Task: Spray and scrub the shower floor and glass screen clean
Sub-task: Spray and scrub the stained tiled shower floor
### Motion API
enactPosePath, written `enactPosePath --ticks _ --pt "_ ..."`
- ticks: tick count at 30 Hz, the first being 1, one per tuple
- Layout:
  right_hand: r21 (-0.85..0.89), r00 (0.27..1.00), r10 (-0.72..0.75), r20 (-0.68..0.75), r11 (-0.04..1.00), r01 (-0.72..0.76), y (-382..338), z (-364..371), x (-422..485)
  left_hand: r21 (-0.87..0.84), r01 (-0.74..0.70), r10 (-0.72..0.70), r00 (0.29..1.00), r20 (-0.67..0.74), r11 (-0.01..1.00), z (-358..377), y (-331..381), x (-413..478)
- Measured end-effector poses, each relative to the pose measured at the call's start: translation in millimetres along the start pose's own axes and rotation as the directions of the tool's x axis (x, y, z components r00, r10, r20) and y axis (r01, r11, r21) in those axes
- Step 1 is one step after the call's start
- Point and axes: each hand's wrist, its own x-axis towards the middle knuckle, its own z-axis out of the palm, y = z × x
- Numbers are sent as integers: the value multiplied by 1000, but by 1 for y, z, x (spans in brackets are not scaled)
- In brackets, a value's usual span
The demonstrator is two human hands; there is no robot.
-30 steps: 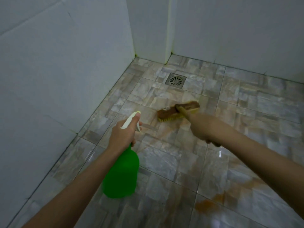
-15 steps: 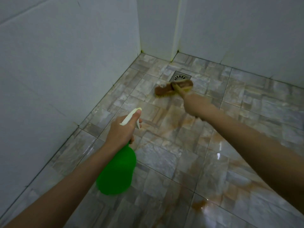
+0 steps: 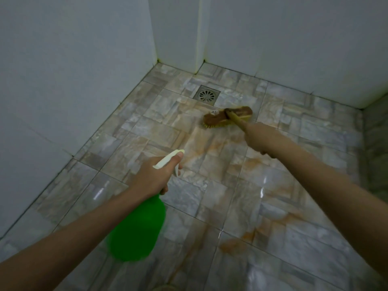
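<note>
My left hand (image 3: 150, 178) grips the neck of a green spray bottle (image 3: 137, 228) with a pale trigger head, held above the floor at lower left. My right hand (image 3: 259, 136) grips the yellow handle of a brown scrub brush (image 3: 225, 118), whose bristles press on the wet stone-patterned shower floor (image 3: 210, 185) just right of and below the drain (image 3: 206, 95). Orange-brown streaks mark the tiles between the brush and the bottom edge. No glass screen is in view.
White tiled walls (image 3: 73, 70) close the floor in on the left and at the back, with a protruding corner column (image 3: 178, 32) behind the drain. A darker strip of floor runs along the right edge.
The brush has come back from over the drain toward me and to the right. My left hand with the bottle has stayed roughly in place.
</note>
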Motion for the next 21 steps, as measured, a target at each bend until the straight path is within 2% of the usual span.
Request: enactPosePath --ticks 3,5,6,9,11,13,17,19,21 --pt "77 988 46 147 995 -58 20 -3 -63 -19 -27 28 999 28 999 4 2 -1" --pt "106 964 34 263 992 -64 14 3 -105 -33 -35 35 999 25 999 4 3 -1" --pt "108 961 14 277 993 -46 6 9 -112 -27 -34 35 999 20 999 4 3 0" --pt "2 994 -48 103 999 48 -15 23 -81 0 -33 33 999 21 999 7 6 1" --pt "-30 1000 -26 -10 999 26 -13 24 -47 7 -43 43 999 29 999 9 9 1" --pt "-2 999 -28 15 1000 28 -2 14 -40 23 -46 46 999 23 999 9 12 0" --pt "43 982 42 185 998 -51 6 18 -103 8 -42 42 999 25 999 10 13 -2" --pt "55 986 50 158 997 -60 2 24 -102 13 -23 23 999 29 1000 11 12 -3" --pt "23 997 59 59 998 -61 10 25 -71 26 -21 19 998 59 999 17 13 -3"
